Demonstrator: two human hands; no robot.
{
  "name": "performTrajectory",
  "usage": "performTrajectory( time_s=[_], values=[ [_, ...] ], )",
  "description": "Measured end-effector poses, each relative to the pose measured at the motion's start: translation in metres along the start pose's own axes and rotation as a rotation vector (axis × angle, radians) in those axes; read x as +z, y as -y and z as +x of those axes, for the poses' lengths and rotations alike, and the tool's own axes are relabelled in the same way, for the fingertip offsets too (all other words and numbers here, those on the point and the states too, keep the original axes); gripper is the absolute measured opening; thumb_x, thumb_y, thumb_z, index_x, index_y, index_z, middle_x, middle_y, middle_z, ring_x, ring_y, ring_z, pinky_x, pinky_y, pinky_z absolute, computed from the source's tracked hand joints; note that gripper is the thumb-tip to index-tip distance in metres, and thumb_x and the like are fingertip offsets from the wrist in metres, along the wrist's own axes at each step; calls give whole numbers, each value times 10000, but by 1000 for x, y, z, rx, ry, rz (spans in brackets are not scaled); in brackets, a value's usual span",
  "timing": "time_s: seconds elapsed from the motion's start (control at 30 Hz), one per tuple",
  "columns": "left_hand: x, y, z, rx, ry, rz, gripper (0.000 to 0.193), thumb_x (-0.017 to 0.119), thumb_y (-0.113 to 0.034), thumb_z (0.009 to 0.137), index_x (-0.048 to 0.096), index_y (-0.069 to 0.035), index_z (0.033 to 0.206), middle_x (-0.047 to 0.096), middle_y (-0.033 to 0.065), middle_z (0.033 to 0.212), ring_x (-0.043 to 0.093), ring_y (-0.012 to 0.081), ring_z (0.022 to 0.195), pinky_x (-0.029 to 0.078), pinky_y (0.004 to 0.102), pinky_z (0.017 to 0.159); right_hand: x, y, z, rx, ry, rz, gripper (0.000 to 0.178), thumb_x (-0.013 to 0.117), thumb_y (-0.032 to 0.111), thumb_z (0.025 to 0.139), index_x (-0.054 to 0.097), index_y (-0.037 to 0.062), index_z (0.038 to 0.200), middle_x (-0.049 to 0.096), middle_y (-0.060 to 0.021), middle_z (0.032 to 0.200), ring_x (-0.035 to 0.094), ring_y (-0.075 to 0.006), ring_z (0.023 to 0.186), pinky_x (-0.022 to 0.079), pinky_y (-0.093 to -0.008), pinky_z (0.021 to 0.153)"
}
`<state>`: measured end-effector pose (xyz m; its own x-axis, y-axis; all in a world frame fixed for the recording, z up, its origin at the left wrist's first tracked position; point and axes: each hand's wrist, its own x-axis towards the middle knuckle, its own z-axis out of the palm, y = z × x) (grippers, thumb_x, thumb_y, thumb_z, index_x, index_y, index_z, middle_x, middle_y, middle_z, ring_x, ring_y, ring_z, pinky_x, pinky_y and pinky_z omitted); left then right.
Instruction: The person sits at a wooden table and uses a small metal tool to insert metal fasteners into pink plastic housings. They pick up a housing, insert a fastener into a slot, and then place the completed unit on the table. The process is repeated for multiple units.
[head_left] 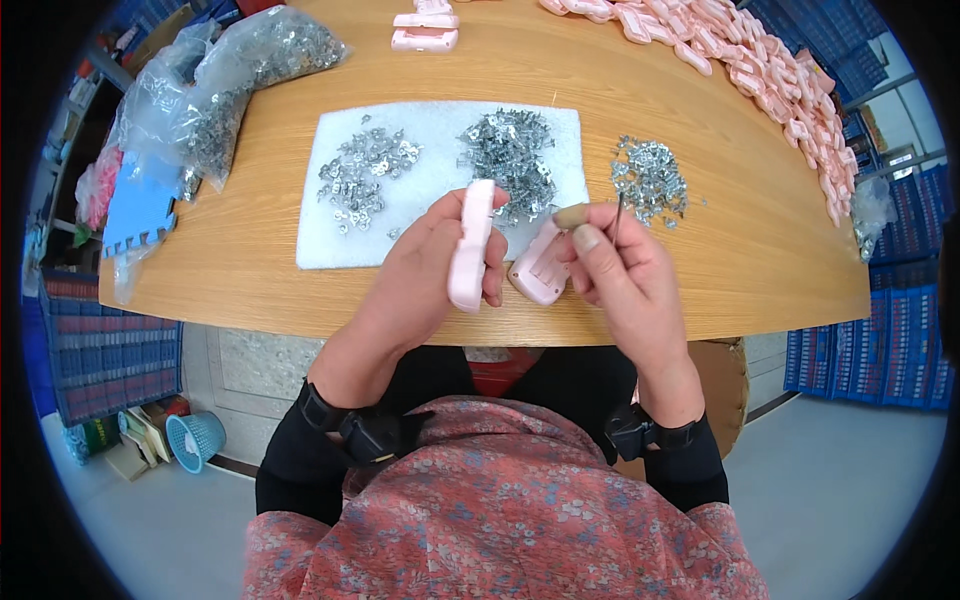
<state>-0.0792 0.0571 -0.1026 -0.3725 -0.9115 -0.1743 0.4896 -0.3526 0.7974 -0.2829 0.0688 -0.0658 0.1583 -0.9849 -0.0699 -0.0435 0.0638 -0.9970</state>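
My left hand (412, 272) is closed round a pale pink plastic shell (472, 250), held on edge above the table's near side. My right hand (642, 290) is closed, thumb and forefinger together, with a yellowish cover on one fingertip. A thin dark metal tool (618, 218) sticks up from between its fingers; its working end is hidden. Just beside those fingers is a second pink shell (540, 284), hollow side up near the table edge. Whether the right hand touches it, I cannot tell.
On a white foam sheet (315, 245) lie two heaps of small metal pieces (505, 150); a third heap (650, 180) sits right of it. Many pink shells (790, 100) line the far right edge. Plastic bags of metal parts (215, 120) and a blue foam mat (140, 205) lie left.
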Motion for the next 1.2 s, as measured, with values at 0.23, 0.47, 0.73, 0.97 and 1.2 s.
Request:
performTrajectory(
  time_s=[0.23,0.47,0.73,0.97,1.2],
  values=[
    [3,-2,-6,-71,131,-290,395,469,-324,1044,468,-35,1314,515,58,840,527,163,694,450,321,638,26,-12,-2,-263,33,-202,279,583,33,943,636,1,1215,646,-90,875,624,-114,756,507,-265,694],
    [0,0,-11,-82,133,-292,453,482,-370,1041,469,-53,1363,547,39,878,544,147,717,449,321,642,32,-11,-4,-476,67,-369,225,644,14,854,656,15,1078,629,-116,862,657,-237,712,535,-329,645],
    [13,1,-11,-117,-60,-259,475,459,-392,1048,481,-61,1388,612,68,1023,614,148,824,508,281,693,30,-7,-7,-726,73,-657,346,776,107,712,655,80,1035,582,-70,813,615,-256,687,505,-353,565],
    [25,0,-10,-81,-47,-155,421,427,-315,1057,427,-70,1399,604,86,1097,626,159,915,521,295,793,33,-5,-10,-850,-48,-681,329,796,130,733,644,40,1011,592,-91,797,619,-235,676,501,-346,560],
    [9,-10,-31,94,165,361,532,550,-175,950,405,-32,1442,569,91,1286,556,178,1172,425,325,1013,-20,-1,-26,-268,26,-213,197,706,29,777,658,2,966,611,-29,845,551,-89,692,440,-232,579]
  ],
)
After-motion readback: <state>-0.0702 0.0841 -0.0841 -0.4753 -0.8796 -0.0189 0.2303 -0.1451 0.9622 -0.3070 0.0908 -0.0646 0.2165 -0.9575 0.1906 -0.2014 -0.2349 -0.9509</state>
